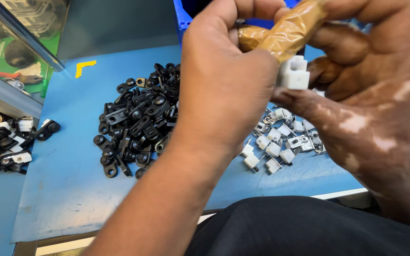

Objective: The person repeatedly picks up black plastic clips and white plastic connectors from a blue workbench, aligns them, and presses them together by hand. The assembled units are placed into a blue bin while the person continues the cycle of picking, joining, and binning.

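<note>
Head view, the only one here: your two hands are up close to the camera, meeting over the blue mat (72, 180). The small white plastic clip block (293, 73) sits right in the middle of your grip. Your right hand (376, 95) has it pinched, with the taped finger (290, 31) pressing down on top of it and the other fingers curled beneath. Your left hand (224, 80) is curled in tight against the same spot from the other side, fingertips hidden behind its own back, so I can't tell whether it actually clamps the block or just touches it.

Below the grip and a bit to its right lies the loose cluster of white clips with metal tabs (281, 140). Down and to the left of the grip is the big pile of black plastic brackets (138, 118). Way off to the far left there's a mixed heap of black-and-white assembled pieces (1, 142). Behind your hands you can see the corner of a blue bin (182, 19).
</note>
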